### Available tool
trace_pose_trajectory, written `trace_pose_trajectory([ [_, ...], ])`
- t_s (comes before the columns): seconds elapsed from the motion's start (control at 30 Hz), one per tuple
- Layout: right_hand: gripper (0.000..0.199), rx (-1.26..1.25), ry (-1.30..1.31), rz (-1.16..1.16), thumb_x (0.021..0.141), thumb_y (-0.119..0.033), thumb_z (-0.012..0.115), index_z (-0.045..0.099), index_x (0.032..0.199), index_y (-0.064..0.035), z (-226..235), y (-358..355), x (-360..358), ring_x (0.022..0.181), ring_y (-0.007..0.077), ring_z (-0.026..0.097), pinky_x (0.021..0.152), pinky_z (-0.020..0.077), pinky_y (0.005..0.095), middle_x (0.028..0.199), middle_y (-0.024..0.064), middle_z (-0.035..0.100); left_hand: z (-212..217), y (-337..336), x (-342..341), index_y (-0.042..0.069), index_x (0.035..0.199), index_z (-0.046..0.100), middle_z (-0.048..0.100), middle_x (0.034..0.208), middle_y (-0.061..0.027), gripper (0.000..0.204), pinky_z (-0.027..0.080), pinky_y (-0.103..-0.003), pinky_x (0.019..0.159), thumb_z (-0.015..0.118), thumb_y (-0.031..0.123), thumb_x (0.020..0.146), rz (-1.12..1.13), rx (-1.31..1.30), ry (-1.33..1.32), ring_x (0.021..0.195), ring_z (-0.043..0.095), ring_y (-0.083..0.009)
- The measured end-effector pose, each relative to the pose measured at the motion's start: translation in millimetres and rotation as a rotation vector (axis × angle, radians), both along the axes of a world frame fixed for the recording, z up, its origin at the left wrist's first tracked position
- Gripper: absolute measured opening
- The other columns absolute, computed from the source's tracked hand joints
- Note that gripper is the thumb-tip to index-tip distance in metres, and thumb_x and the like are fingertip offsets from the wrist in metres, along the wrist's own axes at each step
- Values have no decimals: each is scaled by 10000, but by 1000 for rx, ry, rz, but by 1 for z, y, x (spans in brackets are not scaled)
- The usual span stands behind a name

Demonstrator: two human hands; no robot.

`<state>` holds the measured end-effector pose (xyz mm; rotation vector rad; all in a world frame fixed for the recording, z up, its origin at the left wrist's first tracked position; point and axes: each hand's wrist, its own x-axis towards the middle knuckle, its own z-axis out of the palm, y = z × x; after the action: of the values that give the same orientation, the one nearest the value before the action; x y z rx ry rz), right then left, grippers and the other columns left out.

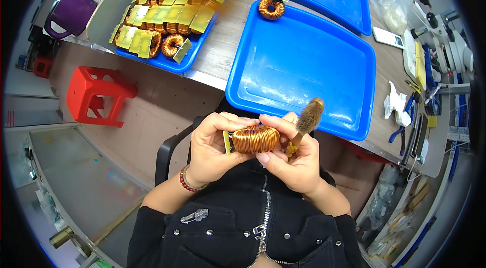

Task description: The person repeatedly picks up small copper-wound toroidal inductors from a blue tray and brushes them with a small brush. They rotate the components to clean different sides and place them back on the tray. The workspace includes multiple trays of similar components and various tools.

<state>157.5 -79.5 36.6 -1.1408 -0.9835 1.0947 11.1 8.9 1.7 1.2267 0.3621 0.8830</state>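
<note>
Wooden workbench (238, 40), red plastic stool (98, 95) beside it on tan floor (162, 111).

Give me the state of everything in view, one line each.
Copper coil: held between both hands, above the lap.
Left hand: gripping the coil's left side.
Right hand: gripping coil and brush.
Brush: bristles up.
Near blue tray: holds a single coil at its far corner.
Left tray: full of tabbed coils.
Red stool: upright, unoccupied.

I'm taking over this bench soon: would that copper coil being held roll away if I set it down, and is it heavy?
The copper coil is ring-shaped, so on edge it would probably roll; laid flat, like the one on the blue tray, it should stay. Dense wire winding suggests weight for its size. Both hands grip it.
</note>
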Motion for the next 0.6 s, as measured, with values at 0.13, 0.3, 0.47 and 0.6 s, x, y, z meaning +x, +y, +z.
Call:
trace_pose_trajectory([
  [0.13,489,1,-19,-17,729,-31,663,507,1190,14,4,-1,0,647,35,341,556,275,167,869,-1,397,1,-1,2,40,948,506,575,1019,-127,416,452,-354,915,748,-71,628,-43,-79,-42,1051,554,-234],
  [0.3,469,-33,-3,-39,735,-82,672,526,1171,8,8,-1,-3,701,58,354,582,287,178,866,2,405,1,-1,1,39,947,505,575,1017,-124,421,452,-352,910,755,-64,624,-20,-55,-40,1047,556,-232],
  [0.47,447,4,-36,-47,738,-89,669,534,1153,4,6,0,-3,726,66,378,621,314,183,878,13,426,0,-4,0,36,955,511,576,1024,-130,416,448,-354,906,753,-58,630,15,-1,-16,1043,557,-239],
  [0.6,426,-26,30,-49,737,-105,669,542,1129,4,6,-1,-4,770,77,409,673,342,198,893,22,443,1,-5,1,32,966,518,576,1032,-136,412,442,-363,910,740,-68,634,56,112,-4,1041,556,-242],
])
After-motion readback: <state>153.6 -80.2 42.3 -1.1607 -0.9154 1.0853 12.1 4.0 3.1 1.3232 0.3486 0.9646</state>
